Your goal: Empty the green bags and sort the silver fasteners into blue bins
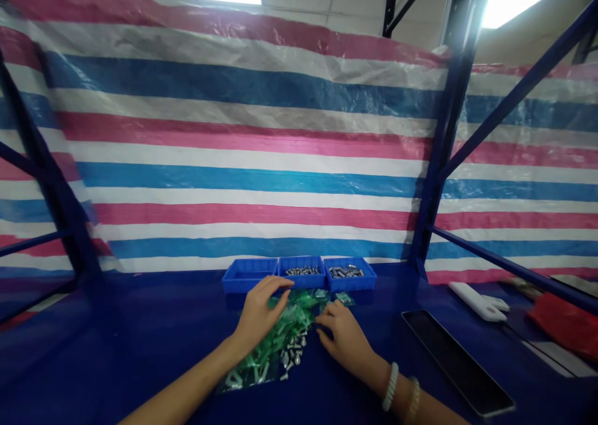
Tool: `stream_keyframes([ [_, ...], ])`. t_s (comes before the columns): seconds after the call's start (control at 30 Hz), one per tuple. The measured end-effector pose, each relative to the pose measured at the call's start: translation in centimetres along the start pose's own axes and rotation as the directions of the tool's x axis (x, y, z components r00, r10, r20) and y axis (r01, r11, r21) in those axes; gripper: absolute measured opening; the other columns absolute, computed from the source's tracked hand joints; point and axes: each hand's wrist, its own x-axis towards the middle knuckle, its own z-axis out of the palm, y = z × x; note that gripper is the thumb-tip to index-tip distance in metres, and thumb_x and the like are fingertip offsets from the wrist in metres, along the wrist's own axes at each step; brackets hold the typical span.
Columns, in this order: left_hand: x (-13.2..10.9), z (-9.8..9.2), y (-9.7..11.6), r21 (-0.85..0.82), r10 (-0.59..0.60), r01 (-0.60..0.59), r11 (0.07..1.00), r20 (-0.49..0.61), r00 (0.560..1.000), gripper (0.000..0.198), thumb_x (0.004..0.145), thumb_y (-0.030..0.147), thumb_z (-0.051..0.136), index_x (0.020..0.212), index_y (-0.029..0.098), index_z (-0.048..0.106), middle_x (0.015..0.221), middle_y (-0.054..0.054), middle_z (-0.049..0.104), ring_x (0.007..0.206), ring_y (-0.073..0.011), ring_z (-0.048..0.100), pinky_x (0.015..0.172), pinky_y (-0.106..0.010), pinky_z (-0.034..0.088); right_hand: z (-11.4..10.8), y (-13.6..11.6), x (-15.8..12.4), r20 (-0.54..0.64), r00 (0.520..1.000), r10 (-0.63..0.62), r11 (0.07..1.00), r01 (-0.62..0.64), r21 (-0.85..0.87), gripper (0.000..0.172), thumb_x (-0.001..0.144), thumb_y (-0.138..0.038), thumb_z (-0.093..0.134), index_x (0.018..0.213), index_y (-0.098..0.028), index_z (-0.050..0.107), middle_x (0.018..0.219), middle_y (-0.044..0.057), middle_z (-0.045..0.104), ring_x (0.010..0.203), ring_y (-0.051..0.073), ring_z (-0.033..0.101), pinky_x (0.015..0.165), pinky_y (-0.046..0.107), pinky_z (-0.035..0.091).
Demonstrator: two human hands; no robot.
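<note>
A pile of green-tinted clear plastic bags [287, 326] lies on the blue tabletop between my hands. My left hand [262, 313] hovers at the pile's left side, thumb and fingers apart, nothing visible between them. On the other side is my right hand [344, 333], its fingers bent and its thumb apart, the fingertips close to the bags' right edge; I cannot tell if they touch. Loose silvery screws [293, 352] are scattered along the near right side of the pile. A small clear packet [344, 298] rests just beyond my right hand.
Three blue bins stand in a row behind the pile: a left bin [250, 283], a middle bin [303, 281] and a right bin [352, 283]; the last two hold small metal parts. Rightward lie a black-screened phone [455, 359], a white device [476, 301] and red material [565, 325]. Blue posts [432, 182] frame the table.
</note>
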Motion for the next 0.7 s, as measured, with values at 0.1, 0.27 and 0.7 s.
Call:
stream_keyframes([
  [0.1, -0.7, -0.2, 0.7, -0.025, 0.001, -0.002, 1.0, -0.026, 1.0, 0.015, 0.089, 0.017, 0.053, 0.096, 0.02, 0.066, 0.09, -0.005, 0.07, 0.087, -0.0194, 0.066, 0.079, -0.034, 0.053, 0.0, -0.4, 0.0, 0.013, 1.0, -0.006, 0.993, 0.007, -0.117, 0.018, 0.084, -0.014, 0.059, 0.097, -0.023, 0.068, 0.092, 0.006, 0.061, 0.092, 0.024, 0.052, 0.081, 0.037, 0.04],
  [0.27, -1.2, 0.1, 1.2, -0.069, -0.026, 0.025, 0.997, -0.024, 0.999, 0.014, 0.089, 0.017, 0.053, 0.096, 0.021, 0.065, 0.089, -0.005, 0.069, 0.085, -0.0186, 0.066, 0.077, -0.033, 0.053, 0.2, -0.8, 0.4, 0.039, 0.999, 0.002, 0.965, 0.008, -0.263, 0.014, 0.087, -0.018, 0.059, 0.098, -0.024, 0.065, 0.094, 0.007, 0.061, 0.092, 0.026, 0.052, 0.078, 0.04, 0.037],
  [0.7, -1.3, 0.1, 1.8, -0.125, -0.073, 0.07, 0.99, -0.019, 0.997, 0.013, 0.088, 0.015, 0.054, 0.094, 0.021, 0.064, 0.089, -0.003, 0.068, 0.084, -0.0174, 0.065, 0.076, -0.032, 0.052, 0.2, -0.9, 0.4, 0.012, 1.0, -0.003, 0.988, 0.004, -0.154, 0.016, 0.081, -0.021, 0.066, 0.097, -0.023, 0.065, 0.094, 0.006, 0.058, 0.092, 0.025, 0.05, 0.078, 0.039, 0.034],
])
